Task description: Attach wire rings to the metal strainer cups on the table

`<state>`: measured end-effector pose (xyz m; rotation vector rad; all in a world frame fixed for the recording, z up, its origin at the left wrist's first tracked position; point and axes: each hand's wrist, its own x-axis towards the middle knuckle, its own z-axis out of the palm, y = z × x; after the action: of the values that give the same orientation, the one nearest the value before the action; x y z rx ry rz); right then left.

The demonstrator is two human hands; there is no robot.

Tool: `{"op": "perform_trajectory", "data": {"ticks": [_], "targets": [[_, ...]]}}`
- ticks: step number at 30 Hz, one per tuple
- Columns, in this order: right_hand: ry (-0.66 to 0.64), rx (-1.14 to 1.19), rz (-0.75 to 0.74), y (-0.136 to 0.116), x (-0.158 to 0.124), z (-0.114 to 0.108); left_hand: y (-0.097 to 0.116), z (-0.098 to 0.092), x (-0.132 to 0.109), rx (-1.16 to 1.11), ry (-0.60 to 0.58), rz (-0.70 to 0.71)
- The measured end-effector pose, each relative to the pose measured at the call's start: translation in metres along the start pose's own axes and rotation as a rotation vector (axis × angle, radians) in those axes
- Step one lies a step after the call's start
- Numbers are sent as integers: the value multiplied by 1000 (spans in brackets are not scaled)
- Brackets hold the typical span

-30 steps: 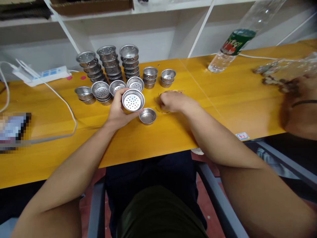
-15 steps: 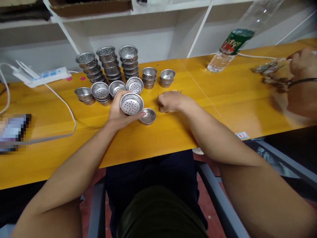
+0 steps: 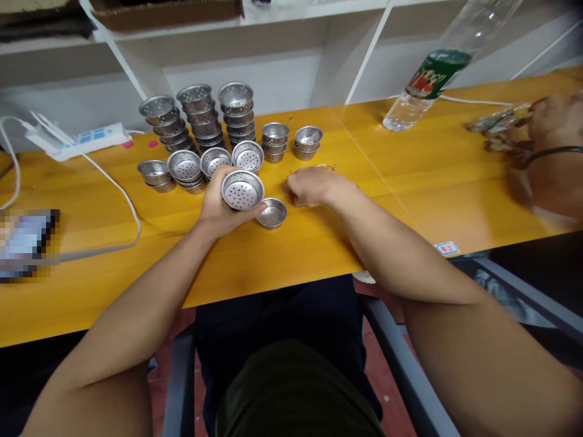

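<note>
My left hand grips a round perforated metal strainer cup, held just above the yellow table with its open side up. A smaller metal cup rests on the table right beside it. My right hand lies knuckles up on the table over thin wire pieces, its fingers curled together; what they pinch is hidden.
Stacks of metal strainer cups stand behind my hands, with lower piles in front and two short stacks to the right. A power strip with a white cable lies left. A plastic bottle stands at the back right. Another person's hand works at the far right.
My left hand has tilted the strainer cup slightly and lowered it toward the small cup. My right hand has shifted a little left. The other person's hand has moved at the far right.
</note>
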<state>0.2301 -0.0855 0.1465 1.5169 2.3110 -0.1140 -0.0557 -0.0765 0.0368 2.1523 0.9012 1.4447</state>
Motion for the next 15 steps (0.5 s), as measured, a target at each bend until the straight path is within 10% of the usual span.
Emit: {"op": "perform_trajectory", "data": {"ticks": [15], "targets": [[67, 55, -41, 16, 7, 21, 2, -2, 1, 2, 28, 7]]}}
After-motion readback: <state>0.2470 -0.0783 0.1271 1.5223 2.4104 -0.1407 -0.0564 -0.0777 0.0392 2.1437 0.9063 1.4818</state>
